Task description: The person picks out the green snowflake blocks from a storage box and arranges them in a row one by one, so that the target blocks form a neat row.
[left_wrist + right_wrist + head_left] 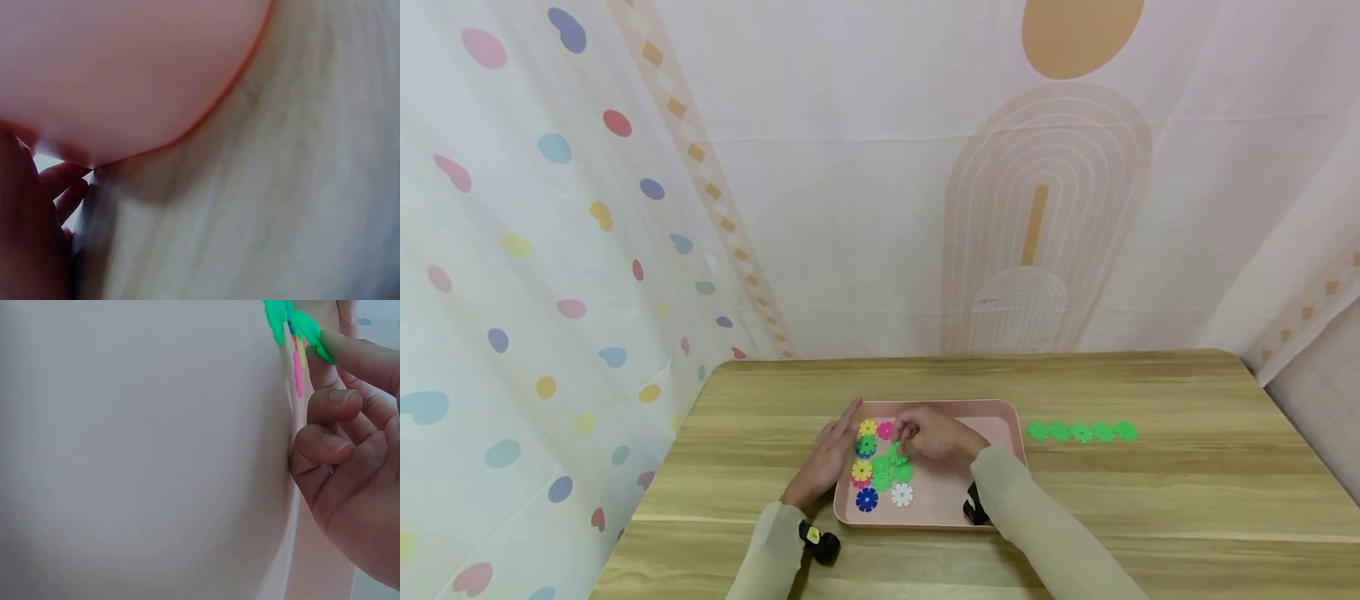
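Observation:
My right hand (934, 433) is over the pink tray (955, 504), pinching a green notched plastic disc (314, 337) between thumb and forefinger. In the right wrist view its other fingers are curled towards the palm. Below that hand in the tray lies a group of green notched discs (882, 473). Around them are yellow discs (861, 471), a pink disc (886, 430), a dark blue disc (867, 499) and a white disc (902, 495). My left hand (829, 454) rests at the tray's left rim with its fingers extended; in the left wrist view its fingertips touch the tray's edge.
On the wooden table (1187, 500), right of the tray, several green discs (1082, 432) form a straight row. A patterned curtain (865, 208) hangs behind the table. Black wrist cameras are strapped to both wrists.

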A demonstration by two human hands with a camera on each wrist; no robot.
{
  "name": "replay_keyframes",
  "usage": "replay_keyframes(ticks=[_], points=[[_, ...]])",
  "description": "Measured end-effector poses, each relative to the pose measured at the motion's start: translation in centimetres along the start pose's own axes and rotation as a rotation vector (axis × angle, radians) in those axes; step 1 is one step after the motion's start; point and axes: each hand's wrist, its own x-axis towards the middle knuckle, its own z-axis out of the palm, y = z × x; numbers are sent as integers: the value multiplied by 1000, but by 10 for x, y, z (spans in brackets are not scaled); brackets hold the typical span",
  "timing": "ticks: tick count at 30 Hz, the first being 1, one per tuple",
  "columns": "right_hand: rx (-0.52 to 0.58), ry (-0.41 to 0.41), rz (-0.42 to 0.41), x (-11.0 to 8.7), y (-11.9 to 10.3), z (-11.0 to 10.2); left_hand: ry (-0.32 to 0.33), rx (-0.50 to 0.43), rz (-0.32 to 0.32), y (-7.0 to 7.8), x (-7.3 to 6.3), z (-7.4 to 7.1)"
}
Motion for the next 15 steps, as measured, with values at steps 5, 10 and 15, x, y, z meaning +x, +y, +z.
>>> replay_keyframes(ticks=[5, 10, 15], points=[[16, 22, 44, -5, -1, -5, -4, -25, -20, 0, -1, 1], [53, 29, 46, -11, -4, -14, 2, -9, 8, -1, -1, 0], [93, 53, -12, -18, -6, -26, 7, 16, 33, -1, -1, -1]])
